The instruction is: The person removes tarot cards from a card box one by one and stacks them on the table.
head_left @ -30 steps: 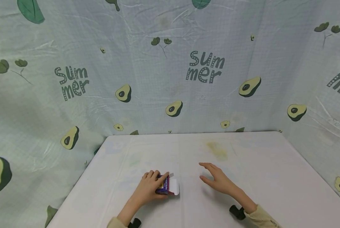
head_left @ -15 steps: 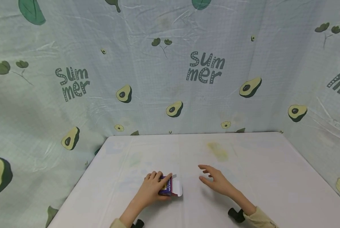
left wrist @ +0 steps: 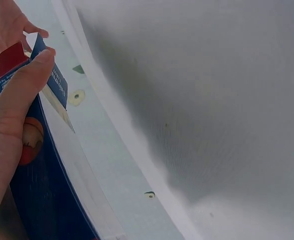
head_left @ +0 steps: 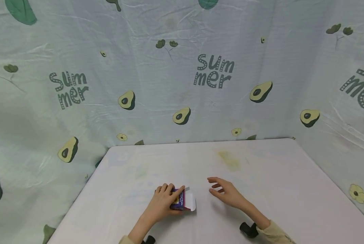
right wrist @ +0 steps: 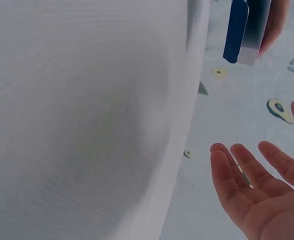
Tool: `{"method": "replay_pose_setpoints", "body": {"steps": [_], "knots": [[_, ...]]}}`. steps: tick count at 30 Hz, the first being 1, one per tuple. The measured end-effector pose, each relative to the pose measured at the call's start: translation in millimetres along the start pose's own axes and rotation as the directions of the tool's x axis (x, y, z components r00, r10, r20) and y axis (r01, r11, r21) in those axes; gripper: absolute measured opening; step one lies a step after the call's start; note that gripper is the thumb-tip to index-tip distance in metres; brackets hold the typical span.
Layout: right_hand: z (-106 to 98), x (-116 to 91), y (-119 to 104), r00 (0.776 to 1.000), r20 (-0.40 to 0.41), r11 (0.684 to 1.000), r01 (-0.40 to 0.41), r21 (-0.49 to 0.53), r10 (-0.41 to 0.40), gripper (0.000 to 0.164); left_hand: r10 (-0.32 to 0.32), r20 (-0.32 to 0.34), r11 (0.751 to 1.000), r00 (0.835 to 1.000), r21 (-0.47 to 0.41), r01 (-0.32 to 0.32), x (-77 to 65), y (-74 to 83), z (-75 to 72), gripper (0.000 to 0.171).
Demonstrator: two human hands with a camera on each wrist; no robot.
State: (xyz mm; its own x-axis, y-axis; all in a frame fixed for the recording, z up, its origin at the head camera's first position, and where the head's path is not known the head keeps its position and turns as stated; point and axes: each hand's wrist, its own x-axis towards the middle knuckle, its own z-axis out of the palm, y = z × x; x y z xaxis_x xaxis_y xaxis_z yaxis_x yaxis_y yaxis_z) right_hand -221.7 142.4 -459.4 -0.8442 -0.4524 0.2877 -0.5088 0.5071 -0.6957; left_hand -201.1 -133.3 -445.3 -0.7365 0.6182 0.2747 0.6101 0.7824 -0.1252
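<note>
A small dark blue and purple cardboard box (head_left: 178, 201) lies near the front middle of the table, gripped from above by my left hand (head_left: 163, 202). Its end flap (head_left: 190, 200) stands open on the right side, showing white inside. In the left wrist view the thumb (left wrist: 31, 75) presses along the box's printed face (left wrist: 44, 185), close to the open end. My right hand (head_left: 229, 194) hovers to the right of the box, apart from it, fingers relaxed and holding nothing. The right wrist view shows its spread fingers (right wrist: 252, 175) below the box's blue flap (right wrist: 235, 32).
The white table (head_left: 261, 169) has a yellowish stain (head_left: 229, 160) towards the back. A pale curtain (head_left: 157, 74) printed with avocados and lettering rises behind and along both sides. Dark wrist cameras (head_left: 249, 230) sit at both wrists.
The left hand and box have shifted slightly to the right. The right hand has come a little to the left, with its fingers somewhat more bent. The head view has turned slightly right.
</note>
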Motion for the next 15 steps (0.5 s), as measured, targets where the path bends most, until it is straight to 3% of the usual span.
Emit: {"method": "replay_pose_setpoints", "body": {"steps": [15], "knots": [[-3.2, 0.6, -8.3, 0.998, 0.034, 0.996, -0.050, 0.073, 0.048, 0.041, -0.002, -0.052, 0.999, 0.999, -0.036, 0.000, 7.1, 6.4, 0.4, 0.079]]}}
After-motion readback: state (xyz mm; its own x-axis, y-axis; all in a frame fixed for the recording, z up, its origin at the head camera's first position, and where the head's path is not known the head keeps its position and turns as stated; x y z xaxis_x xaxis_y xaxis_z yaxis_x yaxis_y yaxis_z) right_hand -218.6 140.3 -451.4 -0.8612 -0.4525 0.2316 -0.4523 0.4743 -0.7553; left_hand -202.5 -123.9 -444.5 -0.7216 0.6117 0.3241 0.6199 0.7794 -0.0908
